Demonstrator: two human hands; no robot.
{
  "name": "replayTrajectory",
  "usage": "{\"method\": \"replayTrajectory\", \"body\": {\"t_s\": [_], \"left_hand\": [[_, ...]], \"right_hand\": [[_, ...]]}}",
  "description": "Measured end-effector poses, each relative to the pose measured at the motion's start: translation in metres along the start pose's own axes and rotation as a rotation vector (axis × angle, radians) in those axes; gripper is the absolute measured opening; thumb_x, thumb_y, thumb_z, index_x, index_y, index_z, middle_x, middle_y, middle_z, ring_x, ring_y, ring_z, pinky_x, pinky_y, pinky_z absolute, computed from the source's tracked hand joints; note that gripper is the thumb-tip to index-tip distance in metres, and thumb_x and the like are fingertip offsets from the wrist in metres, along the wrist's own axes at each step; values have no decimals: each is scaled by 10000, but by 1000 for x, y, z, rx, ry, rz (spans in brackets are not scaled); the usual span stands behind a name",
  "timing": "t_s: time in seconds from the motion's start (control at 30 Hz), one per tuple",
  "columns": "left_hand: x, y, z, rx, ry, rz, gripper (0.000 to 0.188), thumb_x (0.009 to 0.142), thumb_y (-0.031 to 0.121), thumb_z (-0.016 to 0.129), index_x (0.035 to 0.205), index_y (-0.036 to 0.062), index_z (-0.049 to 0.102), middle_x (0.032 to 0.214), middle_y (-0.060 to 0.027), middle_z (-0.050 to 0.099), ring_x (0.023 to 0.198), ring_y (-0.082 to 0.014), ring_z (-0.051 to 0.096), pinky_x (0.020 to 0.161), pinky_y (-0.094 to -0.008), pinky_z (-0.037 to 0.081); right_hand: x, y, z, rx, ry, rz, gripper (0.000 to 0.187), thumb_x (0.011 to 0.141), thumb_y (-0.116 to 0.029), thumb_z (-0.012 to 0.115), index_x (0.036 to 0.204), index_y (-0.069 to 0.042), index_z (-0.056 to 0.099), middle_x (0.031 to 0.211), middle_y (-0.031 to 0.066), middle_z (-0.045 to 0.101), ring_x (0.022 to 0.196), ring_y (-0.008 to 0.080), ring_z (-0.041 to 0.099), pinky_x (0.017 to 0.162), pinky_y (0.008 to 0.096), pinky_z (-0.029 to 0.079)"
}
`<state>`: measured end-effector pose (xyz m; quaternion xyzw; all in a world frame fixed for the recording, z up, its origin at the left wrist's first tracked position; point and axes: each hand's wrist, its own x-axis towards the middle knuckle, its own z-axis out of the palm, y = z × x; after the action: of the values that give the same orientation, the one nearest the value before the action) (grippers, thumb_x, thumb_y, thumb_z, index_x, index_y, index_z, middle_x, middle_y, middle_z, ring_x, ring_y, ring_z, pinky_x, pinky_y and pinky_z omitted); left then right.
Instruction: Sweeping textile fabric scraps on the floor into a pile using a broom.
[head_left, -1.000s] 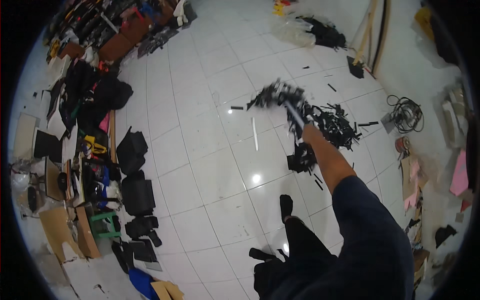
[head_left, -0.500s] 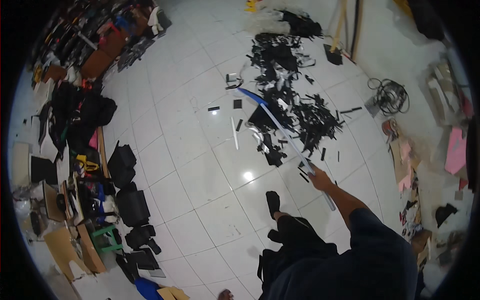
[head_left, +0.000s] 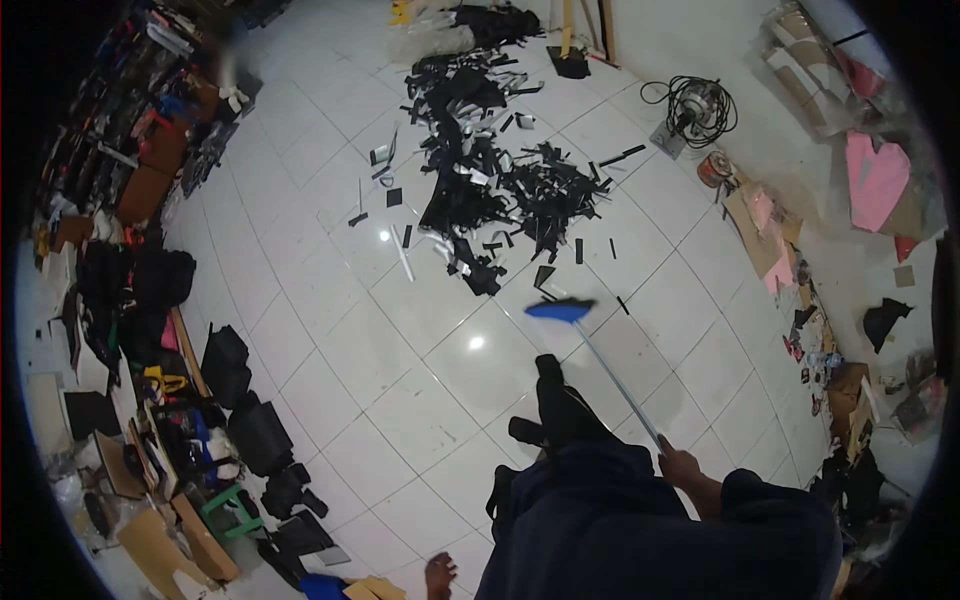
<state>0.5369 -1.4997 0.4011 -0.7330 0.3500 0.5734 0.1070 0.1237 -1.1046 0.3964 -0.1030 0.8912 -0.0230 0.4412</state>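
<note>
My right hand (head_left: 680,463) is wrapped round the pale handle of a broom (head_left: 618,384), near its upper end. The broom's blue head with dark bristles rests on the tiles a little beyond my feet, slightly blurred. Just past it lie a few loose black strips. Farther off spreads a large heap of black and silvery scraps (head_left: 465,190), apart from the broom. My left hand (head_left: 440,577) hangs at the lower edge, partly cut off, with its fingers loosely bent and apart, holding nothing.
Black padded pieces (head_left: 260,437) and a green stool (head_left: 232,511) line the left side, beside piled bags and boards. A long-handled dustpan (head_left: 569,63) stands at the far wall. Coiled black cable (head_left: 698,108), a can (head_left: 714,169) and pink sheets (head_left: 876,180) are on the right.
My right hand has drawn the broom back toward me. Its head has left the heap's edge and now sits nearer my feet. More of my left hand shows.
</note>
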Motion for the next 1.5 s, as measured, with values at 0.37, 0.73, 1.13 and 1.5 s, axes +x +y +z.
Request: {"method": "replayTrajectory", "body": {"t_s": [0.37, 0.73, 1.13, 1.5], "left_hand": [[-82, -8, 77, 77, 25, 92, 448, 838, 339, 490, 1192, 73, 429, 1051, -123, 523, 906, -260, 539, 718, -403, 452], [-139, 14, 200, 65, -47, -88, 447, 838, 337, 504, 1182, 60, 438, 1033, -107, 548, 865, -234, 559, 698, -353, 464], [-83, 109, 218, 137, 48, 102, 346, 835, 286, 501, 1067, 30, 491, 911, -70, 565, 778, -213, 557, 663, -348, 440], [-44, 136, 196, 346, -35, 233, 426, 834, 342, 483, 1122, 31, 446, 975, -101, 537, 833, -207, 535, 693, -344, 429]], "right_hand": [[261, 1, -108, -60, 50, 96, 590, 836, -344, 400, 1350, -292, 116, 950, 263, 562, 858, 413, 556, 841, 488, 401], [486, -174, -386, 401, 444, -307, 462, 808, -230, 467, 1227, -50, 389, 766, 186, 584, 638, 300, 576, 612, 405, 473], [304, -34, -241, 235, 226, -131, 531, 845, -305, 425, 1296, -69, 273, 804, 268, 578, 742, 403, 568, 702, 473, 441], [17, 145, -60, 137, -14, 129, 493, 867, -347, 386, 1268, -86, 268, 692, 199, 587, 646, 386, 574, 579, 483, 435]]}}
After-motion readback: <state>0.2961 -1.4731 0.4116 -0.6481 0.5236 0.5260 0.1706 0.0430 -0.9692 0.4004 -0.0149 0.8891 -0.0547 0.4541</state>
